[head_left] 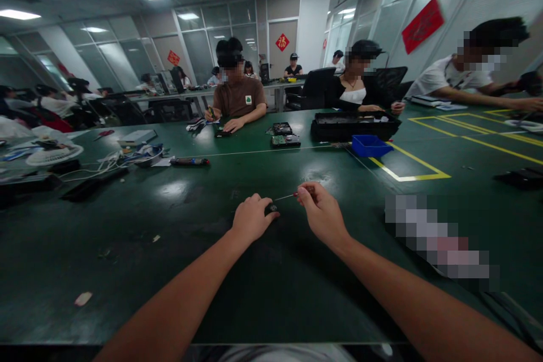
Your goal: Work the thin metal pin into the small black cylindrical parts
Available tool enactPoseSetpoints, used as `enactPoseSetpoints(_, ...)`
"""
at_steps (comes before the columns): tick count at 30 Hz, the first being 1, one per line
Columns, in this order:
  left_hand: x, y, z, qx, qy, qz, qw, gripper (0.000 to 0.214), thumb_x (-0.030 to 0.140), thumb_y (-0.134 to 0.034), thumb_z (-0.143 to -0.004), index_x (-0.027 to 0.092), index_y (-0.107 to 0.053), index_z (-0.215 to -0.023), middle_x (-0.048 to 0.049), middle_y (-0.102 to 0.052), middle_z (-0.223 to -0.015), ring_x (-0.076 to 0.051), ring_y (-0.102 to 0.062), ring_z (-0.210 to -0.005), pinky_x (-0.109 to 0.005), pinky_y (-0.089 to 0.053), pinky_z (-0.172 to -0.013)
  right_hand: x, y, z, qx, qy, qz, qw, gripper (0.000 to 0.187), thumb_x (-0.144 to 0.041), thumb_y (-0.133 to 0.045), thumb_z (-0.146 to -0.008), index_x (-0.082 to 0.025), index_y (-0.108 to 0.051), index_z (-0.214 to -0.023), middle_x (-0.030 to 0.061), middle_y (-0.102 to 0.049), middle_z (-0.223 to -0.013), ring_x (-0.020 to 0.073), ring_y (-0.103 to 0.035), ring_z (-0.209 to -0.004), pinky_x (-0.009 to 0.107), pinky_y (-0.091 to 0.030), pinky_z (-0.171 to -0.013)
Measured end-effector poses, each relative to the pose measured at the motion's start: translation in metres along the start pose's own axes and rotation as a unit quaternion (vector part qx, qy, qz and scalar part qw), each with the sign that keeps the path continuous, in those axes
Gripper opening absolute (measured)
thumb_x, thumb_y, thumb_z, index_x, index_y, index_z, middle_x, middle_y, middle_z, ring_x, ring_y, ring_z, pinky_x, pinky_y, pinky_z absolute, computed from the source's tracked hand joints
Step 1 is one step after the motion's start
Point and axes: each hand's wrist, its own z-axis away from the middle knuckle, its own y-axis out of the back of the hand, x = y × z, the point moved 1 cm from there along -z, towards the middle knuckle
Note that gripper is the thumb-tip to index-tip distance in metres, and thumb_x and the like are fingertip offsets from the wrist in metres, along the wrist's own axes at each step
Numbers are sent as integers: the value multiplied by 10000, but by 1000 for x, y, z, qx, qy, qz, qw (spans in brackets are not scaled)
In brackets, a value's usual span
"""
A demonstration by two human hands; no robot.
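My left hand (253, 218) rests low over the green table (127, 271), its thumb and fingers closed on a small black part (272, 208). Most of that part is hidden by the fingers, so its kind does not show. In my right hand (323, 214) is a thin screwdriver (286, 198) with a red end, pinched between thumb and fingers. Its metal shaft points left, and the tip is close to the black part; whether they touch I cannot tell.
Ahead lie circuit-board drives (285, 140), a blue bin (371, 146) and a long black case (355, 126). A dark electric screwdriver (190, 162) and tangled cables (106, 164) are at left. A blurred-out object (436, 240) lies right. Co-workers sit opposite; one wears a brown shirt (240, 96).
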Motion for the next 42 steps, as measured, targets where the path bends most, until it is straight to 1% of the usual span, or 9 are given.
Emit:
enactPoseSetpoints(7, -5, 2, -2, 9, 13, 67, 998, 243, 385, -535, -934, 246, -674, -1077, -70, -664, -1035, -244, -624, -945, -345, -463, -750, 2, -1, 0, -7, -1, -10, 1000, 241, -431, -505, -957, -220, -622, -958, 39, -665, -824, 214, -638, -777, 348, -468, -723)
enactPoseSetpoints(15, -34, 12, -10, 119, 84, 220, 965, 299, 353, -569, -903, 221, -705, -1134, -82, -722, -1093, -238, -659, -971, -341, -487, -810, 1, 0, 2, -15, 3, -10, 1000, 245, -436, -508, -958, -219, -622, -967, 38, -672, -831, 212, -641, -781, 348, -474, -728)
enactPoseSetpoints(19, -52, 21, -14, 173, 120, 292, 933, 326, 376, -612, -859, 208, -731, -1112, -83, -739, -977, -205, -663, -773, -318, -492, -720, 2, 0, 2, -22, -1, -18, 1000, 253, -444, -509, -955, -217, -622, -975, 42, -677, -846, 213, -644, -792, 353, -479, -735)
enactPoseSetpoints(24, -71, 30, -18, 219, 158, 444, 854, 393, 380, -622, -813, 184, -717, -1140, -71, -713, -895, -126, -566, -586, -241, -425, -542, 0, 0, 2, -23, -1, -9, 1000, 258, -442, -500, -956, -217, -625, -969, 45, -686, -848, 214, -648, -791, 354, -481, -735)
enactPoseSetpoints(28, -84, 41, -19, 244, 211, 575, 751, 345, 330, -582, -786, 166, -706, -1064, -43, -640, -830, -96, -521, -535, -193, -287, -406, -1, 1, 2, -28, -5, -7, 1000, 259, -436, -495, -958, -211, -623, -975, 52, -689, -853, 217, -650, -797, 350, -481, -730)
enactPoseSetpoints(32, -102, 54, -17, 275, 268, 665, 641, 205, 256, -548, -786, 158, -653, -932, -1, -560, -733, -89, -502, -492, -184, -270, -374, 0, 1, 2, -28, -2, -9, 1000, 259, -435, -492, -958, -213, -625, -979, 51, -685, -847, 216, -645, -791, 345, -477, -723)
enactPoseSetpoints(34, -111, 62, -15, 285, 284, 689, 603, 124, 244, -554, -803, 158, -608, -874, 10, -537, -706, -85, -491, -473, -184, -266, -371, 1, 0, 2, -28, -3, -8, 1000, 256, -433, -492, -957, -217, -627, -979, 52, -688, -849, 220, -647, -796, 348, -476, -726)
enactPoseSetpoints(37, -125, 76, -9, 302, 292, 693, 585, 87, 244, -568, -848, 160, -554, -831, 22, -516, -697, -72, -468, -457, -181, -249, -369, 2, 0, 2, -30, -6, -11, 999, 250, -432, -492, -957, -223, -628, -977, 54, -694, -865, 224, -653, -808, 354, -481, -734)
enactPoseSetpoints(42, -141, 103, 15, 339, 297, 671, 589, 43, 153, -531, -870, 138, -570, -864, 17, -512, -718, -72, -466, -488, -187, -258, -386, 3, 0, 1, -27, -8, -9, 1000, 256, -438, -491, -954, -224, -630, -965, 52, -701, -860, 223, -655, -797, 344, -480, -715)
